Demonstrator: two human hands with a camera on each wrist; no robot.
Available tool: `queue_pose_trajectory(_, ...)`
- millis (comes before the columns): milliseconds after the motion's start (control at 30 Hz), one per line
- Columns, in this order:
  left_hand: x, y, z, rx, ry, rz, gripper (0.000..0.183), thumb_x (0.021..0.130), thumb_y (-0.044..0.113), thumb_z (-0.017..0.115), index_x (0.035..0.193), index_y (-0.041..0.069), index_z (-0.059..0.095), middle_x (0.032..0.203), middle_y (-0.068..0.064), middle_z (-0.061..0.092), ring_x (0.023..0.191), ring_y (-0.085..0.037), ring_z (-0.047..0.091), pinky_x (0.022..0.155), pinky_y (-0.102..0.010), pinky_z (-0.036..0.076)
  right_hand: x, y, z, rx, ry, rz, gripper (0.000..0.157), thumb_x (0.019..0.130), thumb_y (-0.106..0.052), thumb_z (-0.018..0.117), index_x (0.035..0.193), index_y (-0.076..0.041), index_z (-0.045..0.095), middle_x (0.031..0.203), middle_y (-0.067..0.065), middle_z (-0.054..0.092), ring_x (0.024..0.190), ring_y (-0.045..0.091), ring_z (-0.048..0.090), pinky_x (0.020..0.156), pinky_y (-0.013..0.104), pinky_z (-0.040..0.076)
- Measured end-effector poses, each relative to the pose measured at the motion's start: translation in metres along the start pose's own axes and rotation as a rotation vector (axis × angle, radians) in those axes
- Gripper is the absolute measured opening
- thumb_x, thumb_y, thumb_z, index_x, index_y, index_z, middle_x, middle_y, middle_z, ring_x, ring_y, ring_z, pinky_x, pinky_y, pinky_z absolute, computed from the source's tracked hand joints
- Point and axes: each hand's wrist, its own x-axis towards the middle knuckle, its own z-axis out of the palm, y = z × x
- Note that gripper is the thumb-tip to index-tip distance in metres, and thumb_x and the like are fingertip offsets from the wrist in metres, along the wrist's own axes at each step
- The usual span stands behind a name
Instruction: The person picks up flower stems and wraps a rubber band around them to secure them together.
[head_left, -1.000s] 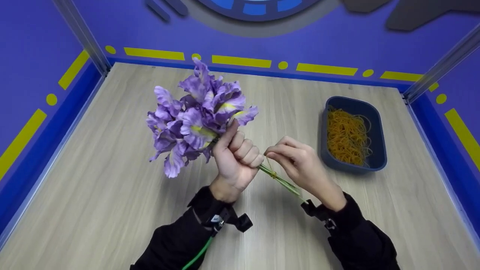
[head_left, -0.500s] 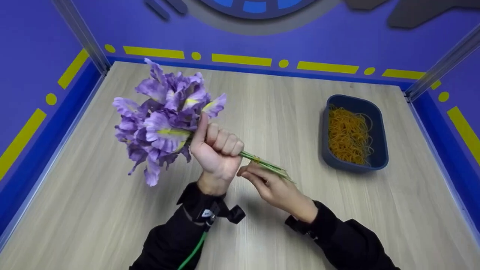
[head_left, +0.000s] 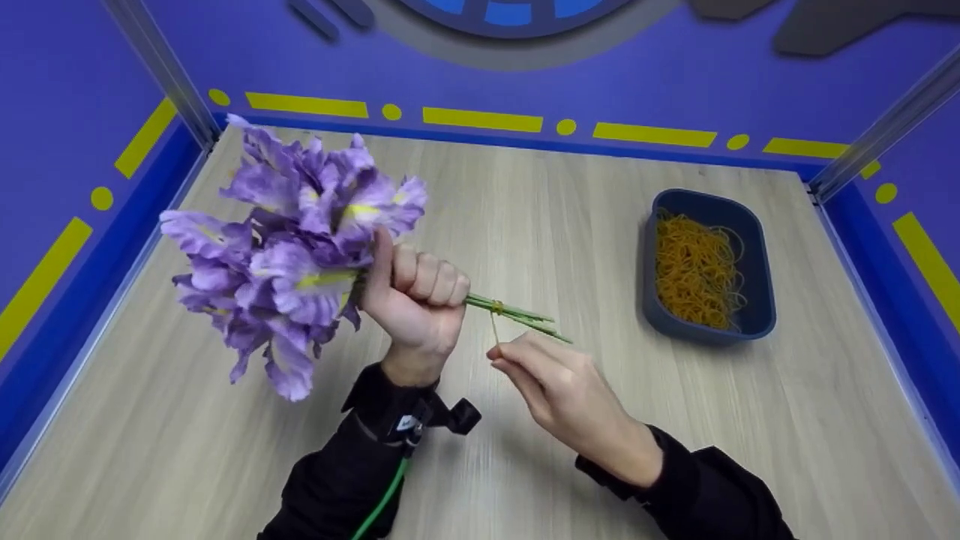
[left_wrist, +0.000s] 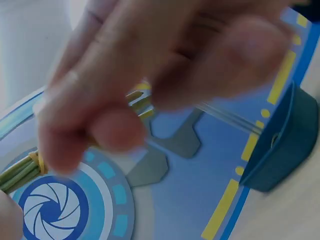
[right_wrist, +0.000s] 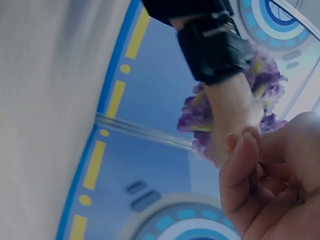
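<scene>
A bunch of purple irises [head_left: 300, 247] tilts to the left in the head view, its green stems [head_left: 525, 315] pointing right. My left hand [head_left: 420, 296] grips the stems just below the blooms, thumb up along them. Around the stems, right of that fist, a yellow rubber band [head_left: 496, 324] is wound, and one strand is pulled down from it. My right hand [head_left: 574, 394] pinches that strand between thumb and forefinger. The left wrist view has the blurred right hand [left_wrist: 130, 75] beside the banded stems [left_wrist: 22, 175]. In the right wrist view, my left forearm partly hides the blooms [right_wrist: 267, 75].
A dark blue box [head_left: 705, 337] holding a tangle of yellow rubber bands [head_left: 694, 274] stands on the right of the wooden table [head_left: 562, 217]. Blue panels [head_left: 637, 82] with yellow marks close off the back and sides. A green cable [head_left: 386, 502] runs along my left sleeve.
The bunch and my left hand have moved left. My right hand went down and left below the stems, then slightly right, and the strand now stretches downward from the stems instead of upward.
</scene>
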Motion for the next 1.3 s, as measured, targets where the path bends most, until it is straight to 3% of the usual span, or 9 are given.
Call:
queue_pose_trajectory(167,-0.006,-0.007,-0.004,0.177,-0.135,-0.071,0.054,0.100,0.026,0.054,0.061,0.016,0.019,0.054,0.006,0.012,0.046,-0.008,0.009,0.043,-0.023,0.008,0.004,0.001,-0.020,-0.104,0.063,-0.009,0.011,0.101,-0.010,0.063,0.102,-0.003,0.072,0.095,0.002,0.068,0.079,0.012,0.069,0.067,0.020,0.056)
queue_pose_trajectory(300,-0.009,-0.009,-0.006,0.248,-0.158,-0.201,0.057,0.100,0.035,0.056,0.061,0.017,0.018,0.054,0.006,0.013,0.045,-0.008,0.009,0.043,-0.024,0.007,0.009,0.009,-0.031,-0.257,0.100,-0.028,0.016,0.103,-0.013,0.060,0.101,-0.004,0.073,0.092,0.001,0.066,0.075,0.010,0.068,0.062,0.022,0.056)
queue_pose_trajectory(467,-0.010,-0.010,-0.001,0.134,-0.076,-0.353,0.058,0.101,0.038,0.056,0.061,0.019,0.018,0.053,0.008,0.014,0.044,-0.007,0.009,0.041,-0.023,0.007,0.011,0.018,-0.040,-0.264,0.144,-0.067,0.012,0.101,-0.012,0.064,0.102,-0.003,0.072,0.091,0.002,0.068,0.073,0.013,0.068,0.062,0.026,0.056)
queue_pose_trajectory(667,-0.008,-0.009,0.003,0.002,-0.019,-0.390,0.059,0.103,0.035,0.055,0.060,0.020,0.017,0.052,0.008,0.014,0.044,-0.006,0.007,0.042,-0.023,0.007,0.014,0.041,-0.039,-0.148,0.058,-0.111,0.005,0.095,-0.005,0.070,0.100,-0.004,0.070,0.093,0.002,0.068,0.075,0.012,0.066,0.065,0.022,0.054)
queue_pose_trajectory(833,-0.008,-0.009,0.002,-0.141,-0.047,-0.339,0.058,0.106,0.035,0.050,0.059,0.019,0.018,0.052,0.008,0.013,0.043,-0.006,0.008,0.042,-0.022,0.007,0.010,0.060,-0.022,0.101,-0.070,-0.148,0.005,0.098,-0.001,0.063,0.103,-0.003,0.064,0.095,0.004,0.064,0.077,0.013,0.062,0.068,0.018,0.051)
queue_pose_trajectory(967,-0.007,-0.007,0.004,-0.194,-0.073,-0.228,0.058,0.106,0.036,0.049,0.059,0.019,0.019,0.051,0.008,0.013,0.043,-0.007,0.009,0.042,-0.023,0.008,0.006,0.063,0.000,0.307,-0.071,-0.134,0.007,0.104,-0.002,0.054,0.104,-0.001,0.061,0.092,0.007,0.062,0.068,0.014,0.058,0.058,0.016,0.049)
queue_pose_trajectory(1133,-0.003,-0.002,0.004,-0.199,-0.038,-0.098,0.058,0.105,0.033,0.051,0.059,0.019,0.019,0.051,0.008,0.014,0.043,-0.007,0.009,0.040,-0.023,0.009,-0.005,0.049,0.025,0.572,-0.023,0.079,0.009,0.102,-0.005,0.057,0.106,0.001,0.063,0.096,0.014,0.064,0.066,0.017,0.063,0.044,0.021,0.049)
queue_pose_trajectory(1233,0.000,0.002,0.003,-0.198,-0.009,-0.049,0.058,0.104,0.031,0.053,0.058,0.020,0.018,0.051,0.008,0.013,0.043,-0.006,0.009,0.041,-0.023,0.009,-0.013,0.036,0.035,0.646,0.005,0.211,0.010,0.100,0.004,0.057,0.107,0.001,0.063,0.100,0.015,0.063,0.067,0.021,0.066,0.040,0.025,0.049)
queue_pose_trajectory(1300,0.001,0.004,0.001,-0.188,0.004,-0.025,0.058,0.104,0.031,0.053,0.059,0.019,0.018,0.052,0.008,0.012,0.043,-0.006,0.009,0.041,-0.023,0.009,-0.016,0.028,0.039,0.643,0.029,0.233,0.016,0.097,0.011,0.057,0.108,0.001,0.063,0.100,0.015,0.063,0.064,0.022,0.066,0.039,0.024,0.048)
